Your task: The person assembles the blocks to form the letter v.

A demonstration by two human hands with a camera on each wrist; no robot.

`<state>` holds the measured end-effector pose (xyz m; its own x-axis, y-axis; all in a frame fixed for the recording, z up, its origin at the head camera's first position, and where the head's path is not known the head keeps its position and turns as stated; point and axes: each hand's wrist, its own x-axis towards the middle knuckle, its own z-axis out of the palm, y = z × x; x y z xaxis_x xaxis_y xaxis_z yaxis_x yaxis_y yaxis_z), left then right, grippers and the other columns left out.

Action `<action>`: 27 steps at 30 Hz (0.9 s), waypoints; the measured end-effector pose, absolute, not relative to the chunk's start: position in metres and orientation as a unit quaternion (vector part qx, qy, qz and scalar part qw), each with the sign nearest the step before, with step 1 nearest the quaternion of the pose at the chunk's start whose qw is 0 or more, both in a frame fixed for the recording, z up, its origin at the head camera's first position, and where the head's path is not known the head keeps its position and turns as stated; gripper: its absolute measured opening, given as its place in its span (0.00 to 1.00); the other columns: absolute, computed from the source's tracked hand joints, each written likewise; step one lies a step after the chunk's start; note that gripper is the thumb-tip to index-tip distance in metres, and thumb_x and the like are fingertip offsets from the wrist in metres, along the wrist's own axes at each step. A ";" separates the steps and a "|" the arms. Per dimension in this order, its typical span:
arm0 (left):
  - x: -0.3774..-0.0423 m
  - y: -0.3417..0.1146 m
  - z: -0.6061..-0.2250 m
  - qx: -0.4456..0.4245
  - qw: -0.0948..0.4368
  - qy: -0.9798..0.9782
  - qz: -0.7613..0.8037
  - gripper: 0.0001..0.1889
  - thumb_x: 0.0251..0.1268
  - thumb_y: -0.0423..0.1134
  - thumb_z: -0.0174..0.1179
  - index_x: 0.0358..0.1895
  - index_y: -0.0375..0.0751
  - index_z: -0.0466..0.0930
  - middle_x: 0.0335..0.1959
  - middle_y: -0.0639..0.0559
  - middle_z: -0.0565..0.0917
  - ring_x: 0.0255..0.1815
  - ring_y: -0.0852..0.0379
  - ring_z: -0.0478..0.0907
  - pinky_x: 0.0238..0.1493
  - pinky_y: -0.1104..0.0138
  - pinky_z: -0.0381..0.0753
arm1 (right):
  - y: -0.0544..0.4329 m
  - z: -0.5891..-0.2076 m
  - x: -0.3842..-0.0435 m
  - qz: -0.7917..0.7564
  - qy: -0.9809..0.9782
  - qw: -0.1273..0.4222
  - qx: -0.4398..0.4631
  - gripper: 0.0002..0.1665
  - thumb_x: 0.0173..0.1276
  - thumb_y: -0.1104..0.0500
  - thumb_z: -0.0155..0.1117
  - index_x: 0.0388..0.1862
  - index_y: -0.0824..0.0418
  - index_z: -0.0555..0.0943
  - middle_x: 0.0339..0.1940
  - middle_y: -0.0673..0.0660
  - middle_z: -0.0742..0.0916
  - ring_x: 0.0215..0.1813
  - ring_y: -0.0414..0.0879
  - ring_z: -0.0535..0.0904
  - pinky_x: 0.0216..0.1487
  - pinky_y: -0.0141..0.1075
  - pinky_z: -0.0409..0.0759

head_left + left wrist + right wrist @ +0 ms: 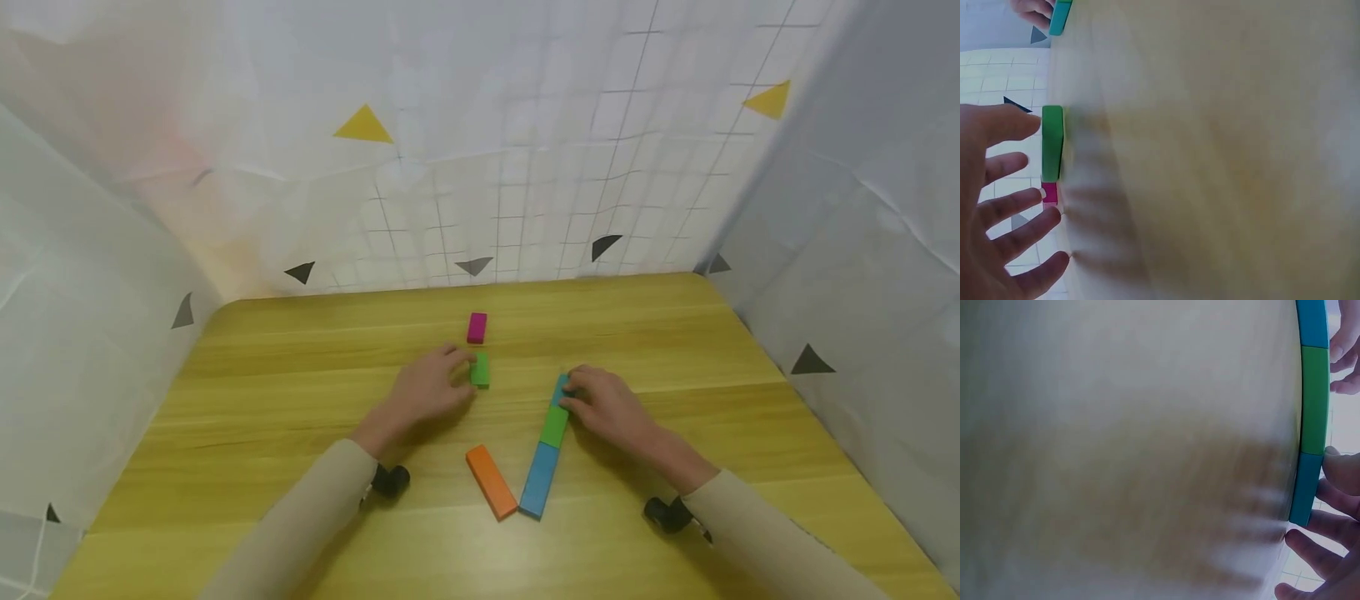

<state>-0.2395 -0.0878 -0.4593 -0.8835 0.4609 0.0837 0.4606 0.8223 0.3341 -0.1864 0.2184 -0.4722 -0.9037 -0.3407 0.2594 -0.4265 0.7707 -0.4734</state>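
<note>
My left hand [433, 386] reaches to a short green block [482, 372], fingers spread and thumb tip right at the block's side in the left wrist view. A magenta block [477, 327] lies just beyond it. On the right, a line of blocks runs away from me: a long blue block [539, 482], a green block [554, 427] and a smaller blue block [558, 390] at the far end, set end to end. The thumb and fingertips of my right hand [609, 406] touch the far blue block along its right side, fingers loosely extended.
An orange block [492, 482] lies slantwise, its near end close to the long blue block's near end. The wooden table [300, 350] is enclosed by pale sheet walls [262, 192] with dark and yellow triangles at the back and sides.
</note>
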 end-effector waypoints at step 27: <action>-0.256 -0.076 -0.464 0.287 0.013 0.946 0.149 0.15 0.60 0.56 0.62 0.46 0.58 0.74 0.37 0.61 0.75 0.35 0.59 0.72 0.32 0.67 0.72 | 0.219 -0.472 -0.185 0.287 -0.935 0.069 0.198 0.04 0.64 0.59 0.71 0.35 0.56 0.83 0.45 0.55 0.87 0.47 0.49 0.84 0.49 0.46 0.83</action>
<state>-0.2560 -0.0759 -0.4642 -0.8351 0.5467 0.0613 0.5391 0.7910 0.2894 -0.1851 0.2189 -0.4717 -0.9117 -0.3308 0.2435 -0.4104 0.7567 -0.5089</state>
